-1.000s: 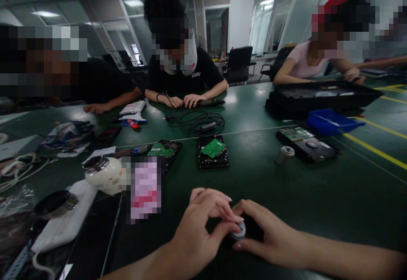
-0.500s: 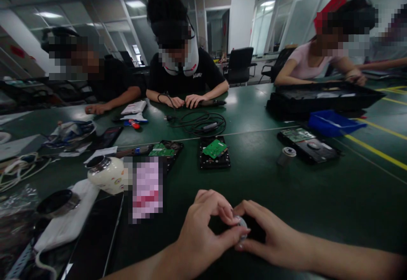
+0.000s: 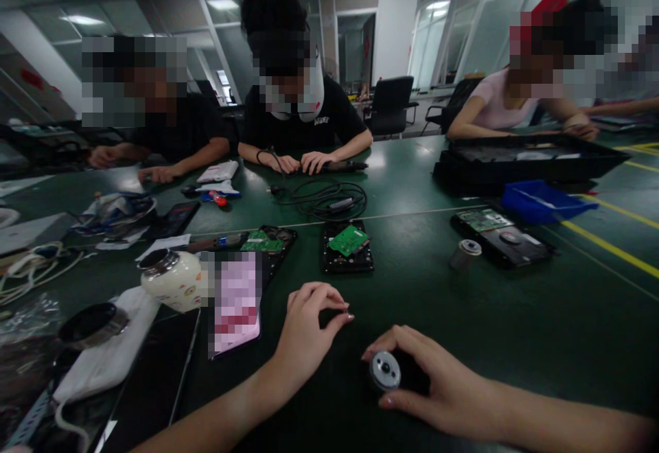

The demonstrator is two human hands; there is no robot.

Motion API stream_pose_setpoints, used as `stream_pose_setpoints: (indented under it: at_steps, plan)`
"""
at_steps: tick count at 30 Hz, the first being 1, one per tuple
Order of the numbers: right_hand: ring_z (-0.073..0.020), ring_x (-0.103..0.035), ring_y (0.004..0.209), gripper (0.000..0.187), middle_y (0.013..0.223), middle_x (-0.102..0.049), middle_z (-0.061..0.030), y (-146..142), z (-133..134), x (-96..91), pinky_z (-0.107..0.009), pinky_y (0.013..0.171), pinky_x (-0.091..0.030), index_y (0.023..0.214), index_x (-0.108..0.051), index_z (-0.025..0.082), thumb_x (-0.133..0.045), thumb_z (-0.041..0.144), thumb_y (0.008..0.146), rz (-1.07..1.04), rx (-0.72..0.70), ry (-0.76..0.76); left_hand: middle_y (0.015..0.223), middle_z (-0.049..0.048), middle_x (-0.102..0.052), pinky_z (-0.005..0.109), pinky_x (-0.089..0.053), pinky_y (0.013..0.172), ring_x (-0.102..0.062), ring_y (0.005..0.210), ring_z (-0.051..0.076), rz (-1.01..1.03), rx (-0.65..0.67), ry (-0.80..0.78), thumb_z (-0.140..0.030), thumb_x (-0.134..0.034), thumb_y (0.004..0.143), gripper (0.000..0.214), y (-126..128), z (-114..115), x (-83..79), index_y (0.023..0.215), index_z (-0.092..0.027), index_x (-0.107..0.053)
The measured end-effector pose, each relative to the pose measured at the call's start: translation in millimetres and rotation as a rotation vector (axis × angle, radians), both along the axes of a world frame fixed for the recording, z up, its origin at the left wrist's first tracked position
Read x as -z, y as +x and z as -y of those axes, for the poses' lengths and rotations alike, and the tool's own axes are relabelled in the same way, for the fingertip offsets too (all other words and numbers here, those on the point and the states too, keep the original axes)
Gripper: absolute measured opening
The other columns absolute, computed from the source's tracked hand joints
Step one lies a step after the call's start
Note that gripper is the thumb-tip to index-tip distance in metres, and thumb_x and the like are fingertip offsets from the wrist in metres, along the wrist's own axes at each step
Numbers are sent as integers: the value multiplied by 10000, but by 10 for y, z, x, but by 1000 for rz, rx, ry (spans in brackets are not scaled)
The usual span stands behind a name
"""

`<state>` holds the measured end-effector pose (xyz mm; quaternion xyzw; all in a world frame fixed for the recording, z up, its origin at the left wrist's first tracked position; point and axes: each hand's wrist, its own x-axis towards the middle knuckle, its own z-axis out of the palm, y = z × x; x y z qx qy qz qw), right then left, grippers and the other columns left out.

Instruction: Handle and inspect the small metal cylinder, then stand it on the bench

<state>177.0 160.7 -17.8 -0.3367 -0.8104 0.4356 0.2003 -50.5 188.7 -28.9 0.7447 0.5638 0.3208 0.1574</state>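
Right hand held round metal cylinder; left hand had narrow grip, contents unclear. Far shirt lettering was unreadable.

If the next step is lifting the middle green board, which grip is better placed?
Left, probably. The left grip is nearer the green board, while the right grip is holding the round metal part. Can't tell whether the left pinches something tiny.
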Motion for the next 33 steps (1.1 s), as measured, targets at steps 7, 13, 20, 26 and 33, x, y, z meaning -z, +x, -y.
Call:
stream_pose_setpoints:
  at_steps: [7,13,20,26,33]
  plan:
    - [-206,-560,1006,374,1093,-606,-50,5,5,15,-352,890,-443,1128,-539,213,-675,377,821,8,5,-1,875,16,-722,445,-452,861,-635,964,260,154,75,68,-168,-769,738,150,19,52,-38,785,-214,-634]
    - [-188,-560,899,314,987,-603,-43,2,13,53,-323,803,-459,1048,-556,198,-671,383,822,7,9,51,831,-4,-738,293,-512,756,-662,860,168,475,442,129,-66,-711,779,207,153,308,-196,740,-200,-558]
    - [-190,-560,898,297,984,-606,-55,-9,0,45,-325,810,-468,1032,-559,186,-650,389,836,14,8,62,842,7,-738,284,-495,749,-673,788,149,458,521,119,-25,-688,779,223,191,362,-218,789,-196,-546]
    - [-218,-573,918,347,1007,-610,-83,16,27,134,-337,809,-488,1053,-562,190,-646,439,825,9,41,150,987,46,-698,352,-475,907,-640,994,194,323,579,10,-29,-596,819,285,160,386,-410,1032,-219,-609]
    - [-214,-576,901,352,993,-610,-86,8,7,95,-350,800,-489,1095,-550,170,-629,403,842,36,27,111,1037,72,-639,403,-478,913,-580,1051,258,268,411,61,-242,-781,723,322,165,376,-365,1013,-217,-644]
